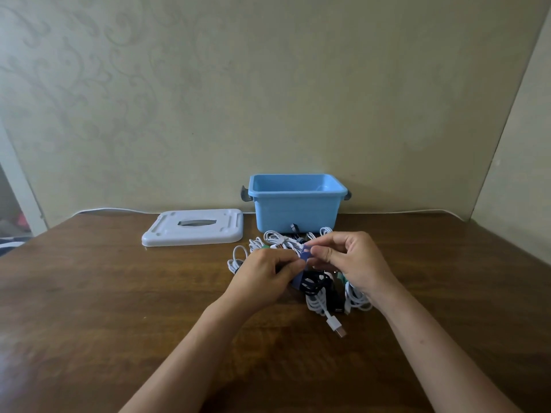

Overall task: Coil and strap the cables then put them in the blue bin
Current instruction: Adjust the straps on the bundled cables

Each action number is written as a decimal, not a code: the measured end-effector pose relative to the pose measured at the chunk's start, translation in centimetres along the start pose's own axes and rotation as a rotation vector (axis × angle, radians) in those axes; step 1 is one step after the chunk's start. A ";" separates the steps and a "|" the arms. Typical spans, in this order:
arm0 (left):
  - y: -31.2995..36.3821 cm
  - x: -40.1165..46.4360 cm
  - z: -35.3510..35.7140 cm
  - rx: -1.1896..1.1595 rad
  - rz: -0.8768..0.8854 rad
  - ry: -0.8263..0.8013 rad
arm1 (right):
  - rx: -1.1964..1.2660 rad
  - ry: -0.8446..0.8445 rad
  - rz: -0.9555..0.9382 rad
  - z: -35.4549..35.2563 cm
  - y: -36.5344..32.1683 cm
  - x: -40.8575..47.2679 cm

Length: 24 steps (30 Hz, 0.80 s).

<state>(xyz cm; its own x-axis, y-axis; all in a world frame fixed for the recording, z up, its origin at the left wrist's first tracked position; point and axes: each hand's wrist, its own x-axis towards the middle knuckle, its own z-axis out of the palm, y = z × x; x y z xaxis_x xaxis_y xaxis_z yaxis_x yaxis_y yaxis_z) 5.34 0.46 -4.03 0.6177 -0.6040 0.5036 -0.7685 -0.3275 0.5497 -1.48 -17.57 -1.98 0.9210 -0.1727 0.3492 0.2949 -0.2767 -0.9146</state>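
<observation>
Both hands are up over the middle of the brown wooden surface [119, 293], working right above a tangle of cables. The left hand [262, 277] has its fingers curled in, gripping a black coiled cable [314, 283] that sits just under and between the two hands. The right hand [348, 260] is pinching the end of a blue strap [305, 254] between thumb and fingertips; the strap runs down from that pinch toward the black coil, where more blue shows beside the left hand's fingers. I cannot tell whether the strap is fastened round the coil.

Around them lies the heap of white cables [280, 241], looped loosely on the surface, some behind the hands toward the bin, some to the left of the left hand, and more under the right wrist. One white cable trails toward the near edge and ends in a white USB plug [335, 324] lying flat on the wood. There's a bit of green showing among the cables near the left hand's knuckles, too small to make out.

Behind the pile, against the pale patterned wall [208, 99], stands the blue bin [296, 204], open at the top, with grey latches at either side. No cable shows inside it from here. Its white lid [193, 231] lies flat on the surface just to the left of the bin.
</observation>
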 end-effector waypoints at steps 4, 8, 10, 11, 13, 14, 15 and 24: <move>-0.1 0.0 0.0 -0.049 -0.007 0.009 | -0.053 -0.017 -0.055 0.3 0.3 0.0; -0.1 -0.1 -0.1 -0.096 -0.043 0.013 | -0.060 -0.002 -0.082 0.6 0.5 -0.1; -0.2 -0.1 -0.1 -0.130 -0.067 0.008 | -0.082 0.000 -0.103 0.6 0.5 -0.1; -0.2 -0.2 -0.1 -0.148 -0.081 0.004 | -0.094 -0.003 -0.113 0.7 0.5 -0.1; -0.2 -0.1 -0.2 -0.185 -0.107 0.000 | -0.108 -0.004 -0.133 0.7 0.5 -0.1; -0.2 -0.1 -0.2 -0.204 -0.122 -0.003 | -0.106 0.000 -0.144 0.7 0.4 -0.1; -0.2 -0.1 -0.2 -0.227 -0.132 -0.008 | -0.103 0.005 -0.156 0.7 0.4 -0.2; 0.1 -0.1 -0.4 -0.296 -0.157 -0.034 | -0.216 0.010 -0.221 0.8 0.7 -0.2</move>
<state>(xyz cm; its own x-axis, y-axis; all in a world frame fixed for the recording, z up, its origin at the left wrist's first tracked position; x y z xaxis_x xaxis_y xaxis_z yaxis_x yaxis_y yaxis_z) 5.27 0.79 -3.78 0.7153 -0.5880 0.3776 -0.5790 -0.1963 0.7913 -1.21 -16.95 -2.82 0.8378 -0.0946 0.5378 0.4259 -0.5031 -0.7520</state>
